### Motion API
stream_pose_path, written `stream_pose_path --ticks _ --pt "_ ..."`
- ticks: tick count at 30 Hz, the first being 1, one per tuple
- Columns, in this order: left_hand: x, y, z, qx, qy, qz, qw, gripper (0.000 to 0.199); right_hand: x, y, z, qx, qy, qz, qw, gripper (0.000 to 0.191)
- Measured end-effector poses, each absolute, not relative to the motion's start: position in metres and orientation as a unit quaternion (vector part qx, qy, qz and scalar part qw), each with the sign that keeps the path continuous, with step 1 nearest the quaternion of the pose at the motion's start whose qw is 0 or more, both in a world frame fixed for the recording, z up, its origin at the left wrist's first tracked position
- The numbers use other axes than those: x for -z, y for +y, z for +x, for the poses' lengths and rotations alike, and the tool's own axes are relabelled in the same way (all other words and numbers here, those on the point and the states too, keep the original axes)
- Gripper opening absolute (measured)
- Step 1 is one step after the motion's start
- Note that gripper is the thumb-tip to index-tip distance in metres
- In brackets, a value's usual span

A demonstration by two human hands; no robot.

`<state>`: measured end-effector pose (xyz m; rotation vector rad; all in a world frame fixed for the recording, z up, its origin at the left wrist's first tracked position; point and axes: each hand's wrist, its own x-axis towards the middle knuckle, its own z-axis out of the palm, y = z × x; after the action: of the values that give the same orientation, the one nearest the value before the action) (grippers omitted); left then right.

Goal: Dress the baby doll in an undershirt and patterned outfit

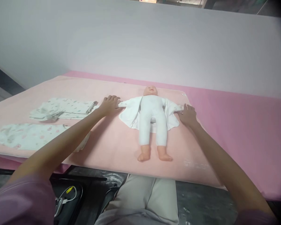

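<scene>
A baby doll (152,109) with a white cloth body lies on its back, head away from me and bare feet towards me. Its arms are inside the sleeves of a white baby shirt (131,115), which is spread open at the front and lies partly under the body. At the sleeve end on the left side, my left hand (110,105) is closed on the cuff. The opposite sleeve is stretched out sideways, its cuff gripped by the fingers of my right hand (188,115). The doll's hands are hidden.
Folded patterned baby clothes (70,107) and a spotted white garment (37,134) lie to the left. A peach mat (112,156) covers part of the pink table surface (243,134). Behind stands a pale partition (154,47). A black chair (69,197) holds a white cable.
</scene>
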<state>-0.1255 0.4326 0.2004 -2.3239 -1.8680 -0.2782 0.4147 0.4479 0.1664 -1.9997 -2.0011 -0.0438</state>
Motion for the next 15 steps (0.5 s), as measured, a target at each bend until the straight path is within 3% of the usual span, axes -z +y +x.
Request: stream_pose_path --ticks 2,6,11,15 --pt "-0.198 0.408 -0.113 0.153 -0.653 -0.737 0.079 0.079 -0.159 0.421 0.409 0.034 -0.681 -0.708 0.182 0.083" --pt "-0.199 0.368 -0.079 0.209 -0.705 -0.678 0.016 0.066 -0.159 0.377 0.395 0.014 -0.699 -0.684 0.209 0.059" --pt "-0.214 0.362 -0.056 0.146 -0.703 -0.681 -0.144 0.049 -0.185 0.367 0.382 -0.159 -0.651 -0.717 0.193 0.036" --pt "-0.238 0.367 -0.057 0.237 -0.676 -0.657 -0.233 0.04 -0.219 0.378 0.387 -0.21 -0.629 -0.708 0.243 0.03"
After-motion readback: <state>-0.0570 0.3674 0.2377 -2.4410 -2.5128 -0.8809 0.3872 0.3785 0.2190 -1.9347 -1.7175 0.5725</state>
